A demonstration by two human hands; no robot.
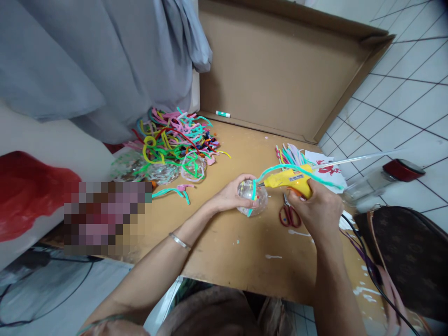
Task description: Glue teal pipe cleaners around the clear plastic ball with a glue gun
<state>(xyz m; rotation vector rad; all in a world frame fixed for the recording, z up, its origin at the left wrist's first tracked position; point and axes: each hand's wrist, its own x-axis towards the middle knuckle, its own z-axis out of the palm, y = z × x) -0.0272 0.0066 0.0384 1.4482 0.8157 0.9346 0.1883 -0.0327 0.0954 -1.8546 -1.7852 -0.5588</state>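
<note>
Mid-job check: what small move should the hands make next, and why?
Probably a light squeeze of the yellow glue gun: its nozzle points at the turquoise strip crossing the clear plastic piece, the left hand holds that piece, the right hand grips the gun, and the strip's long end seems unfastened.

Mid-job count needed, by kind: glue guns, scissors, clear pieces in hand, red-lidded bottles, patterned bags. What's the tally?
Glue gun, in the right hand: 1
Clear piece, in the left hand: 1
Scissors: 1
Red-lidded bottle: 1
Patterned bag: 1
Total: 5
</note>
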